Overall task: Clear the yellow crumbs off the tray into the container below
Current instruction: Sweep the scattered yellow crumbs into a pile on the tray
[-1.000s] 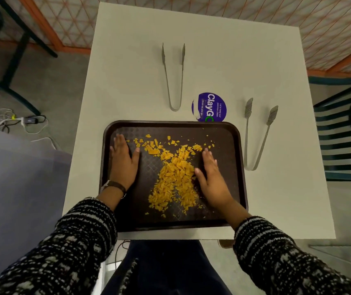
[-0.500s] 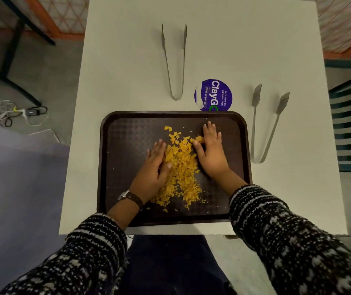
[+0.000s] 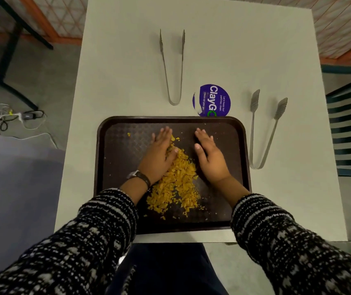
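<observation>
A dark brown tray (image 3: 114, 150) lies at the near edge of a white table. A heap of yellow crumbs (image 3: 176, 188) runs down its middle toward the near rim. My left hand (image 3: 159, 155) lies flat on the tray with its fingers together, its inner edge against the top of the heap. My right hand (image 3: 209, 156) lies flat just right of the heap, palm down. Neither hand holds anything. A few stray crumbs sit near the tray's far left (image 3: 129, 134) and near edge. No container is visible below the table.
Two metal tongs lie on the white table (image 3: 223, 50): one (image 3: 172, 67) beyond the tray, one (image 3: 265, 130) to its right. A round purple sticker (image 3: 211, 100) touches the tray's far rim. A dark chair (image 3: 350, 128) stands right; cables (image 3: 10, 118) lie on the floor left.
Both hands slid from the tray's outer parts toward its middle, then up toward the far rim. The scattered crumbs are now gathered into a narrower heap between them.
</observation>
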Tool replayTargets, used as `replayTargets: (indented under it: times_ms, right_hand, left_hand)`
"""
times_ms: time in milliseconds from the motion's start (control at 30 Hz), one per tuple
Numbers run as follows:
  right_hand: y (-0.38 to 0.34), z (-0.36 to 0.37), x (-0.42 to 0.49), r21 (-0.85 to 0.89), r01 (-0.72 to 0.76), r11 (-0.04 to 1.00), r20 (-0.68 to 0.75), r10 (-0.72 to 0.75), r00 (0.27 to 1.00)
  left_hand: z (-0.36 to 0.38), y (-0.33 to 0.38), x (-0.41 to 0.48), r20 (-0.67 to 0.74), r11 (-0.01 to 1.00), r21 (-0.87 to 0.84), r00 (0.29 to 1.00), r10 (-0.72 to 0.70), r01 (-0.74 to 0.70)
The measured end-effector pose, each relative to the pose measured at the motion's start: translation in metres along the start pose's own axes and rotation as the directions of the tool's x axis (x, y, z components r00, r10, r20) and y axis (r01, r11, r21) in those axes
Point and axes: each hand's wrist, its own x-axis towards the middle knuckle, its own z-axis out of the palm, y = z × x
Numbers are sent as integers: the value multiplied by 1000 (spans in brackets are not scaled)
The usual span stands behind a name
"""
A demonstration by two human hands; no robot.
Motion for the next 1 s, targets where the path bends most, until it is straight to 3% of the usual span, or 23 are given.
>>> replayTargets:
  times_ms: [167, 267, 400, 500, 600, 733, 833, 933, 1000]
  right_hand:
    - [-5, 12, 18, -35, 56, 998, 145, -50, 988]
    - [-13, 26, 23, -28, 76, 997, 219, -68, 973]
    - [-19, 33, 7, 67, 75, 995, 320, -93, 943]
    - [-22, 27, -5, 207, -6, 978, 236, -44, 971]
    - [-13, 20, -14, 161, -11, 987, 29, 6, 1000]
    - [6, 5, -22, -33, -47, 998, -153, 41, 987]
    - [23, -7, -18, -191, -69, 979, -208, 28, 978]
    - [34, -16, -6, -250, -121, 961, -206, 69, 976]
    - [35, -12, 0, -284, -137, 949, -170, 91, 981]
  left_hand:
    - [5, 20, -18, 147, 988, -54, 977, 153, -146]
    - [-10, 14, -28, 22, 986, -128, 993, 112, -109]
    - [-34, -22, -32, -240, 994, -101, 969, -63, 40]
    - [-46, -51, -27, -264, 987, 6, 952, -154, 161]
    - [-44, -62, -22, -197, 968, 123, 961, -194, 221]
    - [-31, -50, -23, -108, 974, 190, 989, -106, 125]
    - [-12, -30, -31, 51, 984, 178, 999, 20, -28]
    - [3, -6, -44, 208, 991, 44, 971, 114, -126]
    - [4, 3, -50, 214, 991, -51, 968, 134, -126]
